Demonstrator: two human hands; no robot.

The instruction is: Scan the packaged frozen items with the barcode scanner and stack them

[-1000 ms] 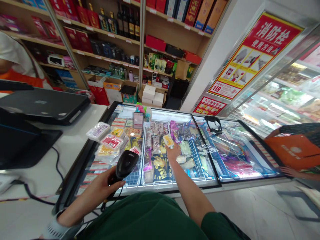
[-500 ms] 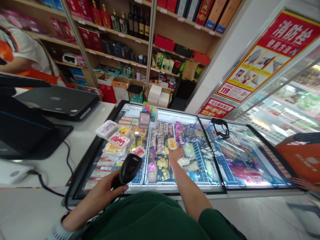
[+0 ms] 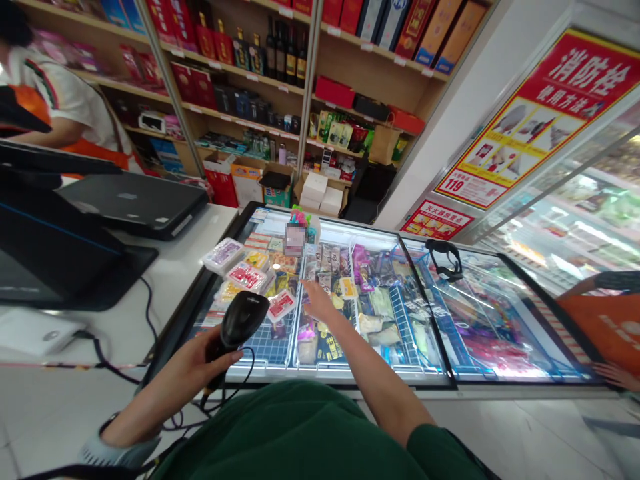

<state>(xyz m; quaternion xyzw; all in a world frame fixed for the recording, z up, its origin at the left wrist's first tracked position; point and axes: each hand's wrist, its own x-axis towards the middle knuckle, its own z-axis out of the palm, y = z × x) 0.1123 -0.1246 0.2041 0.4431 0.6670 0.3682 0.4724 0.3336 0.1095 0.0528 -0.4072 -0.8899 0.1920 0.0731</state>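
Observation:
In my left hand (image 3: pixel 207 360) is a black barcode scanner (image 3: pixel 245 317), its head over the lower edge of a pile of flat plastic packs. My right hand (image 3: pixel 317 301) reaches over the freezer's glass top (image 3: pixel 330 233) with nothing in it, fingers stretched toward the pile. A red-labelled pack (image 3: pixel 281 305) lies between the scanner and my right hand. Another red-labelled pack (image 3: pixel 247 276) tops the pile, with a purple-labelled pack (image 3: pixel 223 255) behind it. To the right of my right hand, a yellow-labelled pack (image 3: pixel 349 288) lies alone on the glass.
A white counter (image 3: pixel 200 233) with a dark register (image 3: pixel 60 247) and a black flat device (image 3: pixel 135 200) stands left. The scanner's cable (image 3: pixel 245 373) loops below my left hand. A black strap-like object (image 3: pixel 444 260) lies on the right glass. Another person (image 3: pixel 70 107) stands behind the counter.
My right hand has come away from the yellow-labelled pack, leaving it on the glass, and moved left toward the pile. The scanner has shifted left, uncovering more of the loose red-labelled pack.

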